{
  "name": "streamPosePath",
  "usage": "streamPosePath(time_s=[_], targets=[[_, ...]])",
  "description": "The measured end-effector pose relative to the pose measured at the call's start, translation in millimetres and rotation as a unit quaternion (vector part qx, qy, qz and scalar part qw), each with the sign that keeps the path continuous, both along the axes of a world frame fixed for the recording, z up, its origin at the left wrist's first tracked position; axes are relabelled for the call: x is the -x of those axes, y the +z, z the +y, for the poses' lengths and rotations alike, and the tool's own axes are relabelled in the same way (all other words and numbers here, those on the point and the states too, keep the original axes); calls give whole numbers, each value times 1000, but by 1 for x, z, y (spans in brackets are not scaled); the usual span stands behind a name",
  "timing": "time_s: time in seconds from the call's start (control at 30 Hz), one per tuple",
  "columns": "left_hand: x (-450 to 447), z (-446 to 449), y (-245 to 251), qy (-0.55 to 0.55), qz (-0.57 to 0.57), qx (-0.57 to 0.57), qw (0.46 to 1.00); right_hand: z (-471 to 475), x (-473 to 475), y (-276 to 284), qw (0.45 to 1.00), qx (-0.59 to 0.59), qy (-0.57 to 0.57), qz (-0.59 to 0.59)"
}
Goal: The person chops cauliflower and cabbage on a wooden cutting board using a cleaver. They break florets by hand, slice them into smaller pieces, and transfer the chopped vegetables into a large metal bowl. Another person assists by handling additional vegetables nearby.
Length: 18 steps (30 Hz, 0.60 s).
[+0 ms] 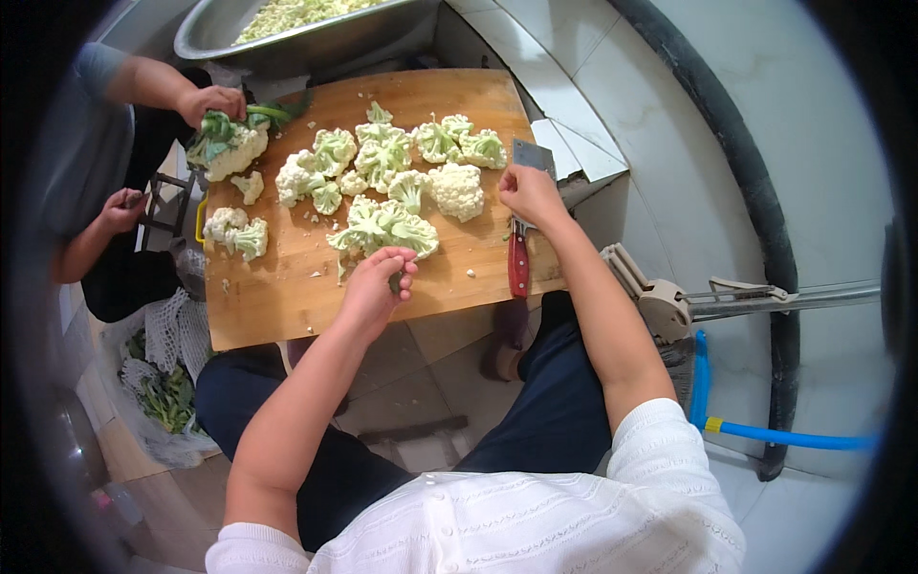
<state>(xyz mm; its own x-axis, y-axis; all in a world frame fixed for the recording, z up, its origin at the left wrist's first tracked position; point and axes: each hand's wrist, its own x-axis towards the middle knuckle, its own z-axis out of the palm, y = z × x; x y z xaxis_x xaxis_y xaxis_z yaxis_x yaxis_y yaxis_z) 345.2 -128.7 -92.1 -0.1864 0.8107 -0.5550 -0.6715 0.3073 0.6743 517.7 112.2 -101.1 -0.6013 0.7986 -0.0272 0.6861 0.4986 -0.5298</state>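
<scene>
My left hand (376, 283) is at the near edge of the wooden cutting board (280, 301), its thumb and fingers pinched together. A small dark object (395, 281) shows between its fingers; what it is I cannot tell. Just beyond lies a large cut cauliflower piece (387, 228), stalk side up. My right hand (531, 195), fingers curled and nothing visible in them, is over a cleaver at the board's right side. The cleaver's blade (534, 154) shows beyond the hand and its red handle (518, 262) points toward me. A cauliflower chunk (457, 191) sits left of this hand.
Several cauliflower florets (384, 154) spread across the board. At left, a co-worker's hand (211, 104) grips a leafy cauliflower head (240, 151); the other hand (122, 210) holds a small dark object. A metal basin (315, 32) stands behind, a bag of leaves (165, 394) at lower left.
</scene>
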Motion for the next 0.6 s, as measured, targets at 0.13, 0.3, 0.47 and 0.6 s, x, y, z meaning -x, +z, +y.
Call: streamPosePath(time_s=[0.13,0.3,0.47,0.6], targets=[[-16,12,8,-34,11,4,999,0,2,-37,993,-95,75,16],[-30,-11,14,-12,-28,5,1000,5,4,-18,994,-78,-66,-48],[-24,-44,2,21,-136,-31,990,-128,31,77,983,-33,96,152],[-31,-51,46,168,-227,-66,957,-225,50,110,961,-100,251,63]])
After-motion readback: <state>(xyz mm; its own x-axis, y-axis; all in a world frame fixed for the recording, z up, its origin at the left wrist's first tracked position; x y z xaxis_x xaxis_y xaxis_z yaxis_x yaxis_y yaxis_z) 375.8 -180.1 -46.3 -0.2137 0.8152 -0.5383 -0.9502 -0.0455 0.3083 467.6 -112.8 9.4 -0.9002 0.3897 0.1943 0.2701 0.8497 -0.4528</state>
